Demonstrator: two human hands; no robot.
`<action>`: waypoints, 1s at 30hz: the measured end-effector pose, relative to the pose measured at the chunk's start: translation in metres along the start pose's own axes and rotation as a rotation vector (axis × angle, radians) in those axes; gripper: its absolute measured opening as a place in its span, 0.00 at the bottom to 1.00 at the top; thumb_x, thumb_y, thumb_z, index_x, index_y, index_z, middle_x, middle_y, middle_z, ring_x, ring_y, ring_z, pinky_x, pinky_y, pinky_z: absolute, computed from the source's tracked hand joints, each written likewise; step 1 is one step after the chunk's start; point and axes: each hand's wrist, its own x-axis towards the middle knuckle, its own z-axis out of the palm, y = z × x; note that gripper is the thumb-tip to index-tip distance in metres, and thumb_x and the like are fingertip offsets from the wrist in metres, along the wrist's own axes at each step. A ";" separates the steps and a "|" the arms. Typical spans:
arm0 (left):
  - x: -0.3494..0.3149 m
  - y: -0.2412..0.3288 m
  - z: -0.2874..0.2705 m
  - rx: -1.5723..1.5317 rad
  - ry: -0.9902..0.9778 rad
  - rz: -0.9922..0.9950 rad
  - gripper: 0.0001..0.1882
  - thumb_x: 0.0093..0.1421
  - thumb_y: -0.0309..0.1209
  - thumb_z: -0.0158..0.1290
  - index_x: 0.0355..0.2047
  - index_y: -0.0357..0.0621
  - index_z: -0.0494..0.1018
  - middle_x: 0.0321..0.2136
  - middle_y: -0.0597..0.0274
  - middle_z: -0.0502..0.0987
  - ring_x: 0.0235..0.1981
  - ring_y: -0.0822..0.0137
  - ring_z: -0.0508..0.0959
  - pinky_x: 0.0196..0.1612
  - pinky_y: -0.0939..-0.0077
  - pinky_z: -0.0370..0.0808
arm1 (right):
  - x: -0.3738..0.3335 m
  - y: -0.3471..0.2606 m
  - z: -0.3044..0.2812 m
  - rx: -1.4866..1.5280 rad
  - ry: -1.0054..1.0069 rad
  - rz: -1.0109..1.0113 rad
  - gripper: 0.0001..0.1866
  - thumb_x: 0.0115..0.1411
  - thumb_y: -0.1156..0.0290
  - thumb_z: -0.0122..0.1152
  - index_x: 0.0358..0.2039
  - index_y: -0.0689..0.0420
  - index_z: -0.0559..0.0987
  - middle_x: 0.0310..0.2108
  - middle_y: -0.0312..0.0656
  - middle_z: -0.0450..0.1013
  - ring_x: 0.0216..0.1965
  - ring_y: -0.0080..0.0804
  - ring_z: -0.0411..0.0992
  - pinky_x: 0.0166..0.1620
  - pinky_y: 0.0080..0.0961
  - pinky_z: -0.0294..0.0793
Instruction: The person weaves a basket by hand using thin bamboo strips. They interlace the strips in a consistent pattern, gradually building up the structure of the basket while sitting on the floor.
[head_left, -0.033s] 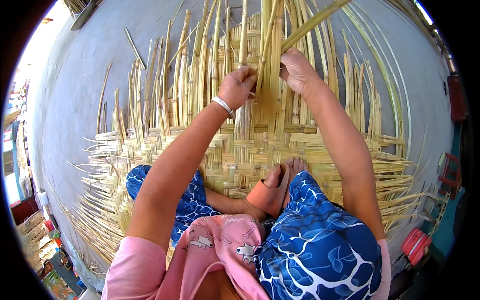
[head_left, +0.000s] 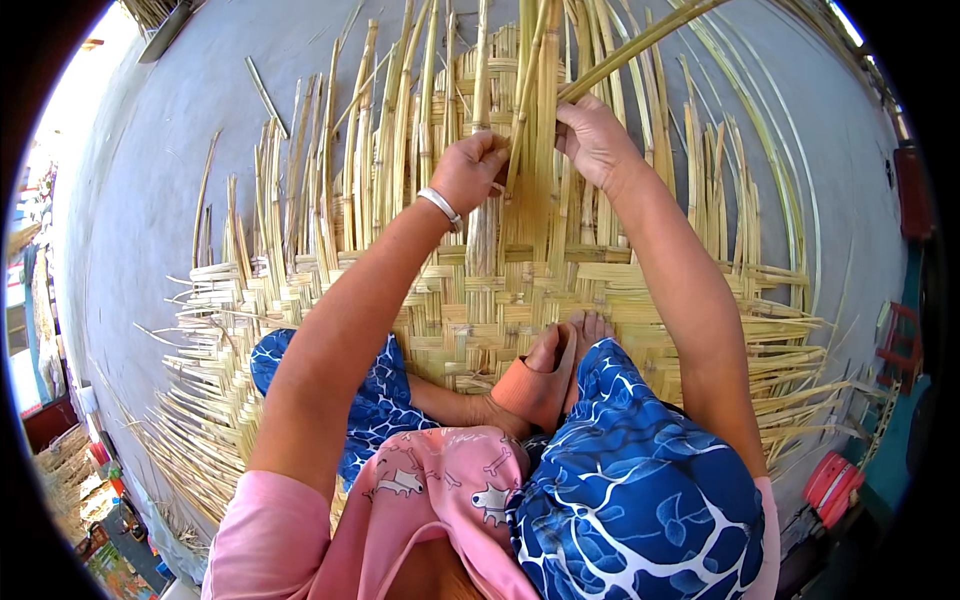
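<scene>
A woven mat of split yellow-green cane lies under me, its long loose ends fanning out at the far side and both edges. At the far centre, my left hand is closed in a pinch on the left edge of a bundle of upright cane strips. My right hand pinches the same bundle from its right side, slightly farther away, fingertips partly hidden. A thicker loose cane strip slants up to the right just above that hand. A white bracelet circles my left wrist.
My foot in an orange sandal rests on the mat's near part. Grey floor surrounds the mat. Long green strips lie at the right, a short cane piece at the far left. A red round object stands near right.
Both hands have shifted slightly left, still gripping the cane strips. The upright strips lean a little left with them, and the slanting strip's end has moved slightly.
</scene>
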 end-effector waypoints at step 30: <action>-0.037 -0.086 -0.032 0.962 -0.092 -0.026 0.17 0.60 0.45 0.47 0.33 0.43 0.73 0.29 0.48 0.78 0.33 0.48 0.76 0.37 0.58 0.71 | -0.123 0.099 -0.071 0.452 0.556 0.205 0.11 0.58 0.73 0.48 0.40 0.62 0.66 0.45 0.58 0.70 0.46 0.46 0.69 0.50 0.42 0.74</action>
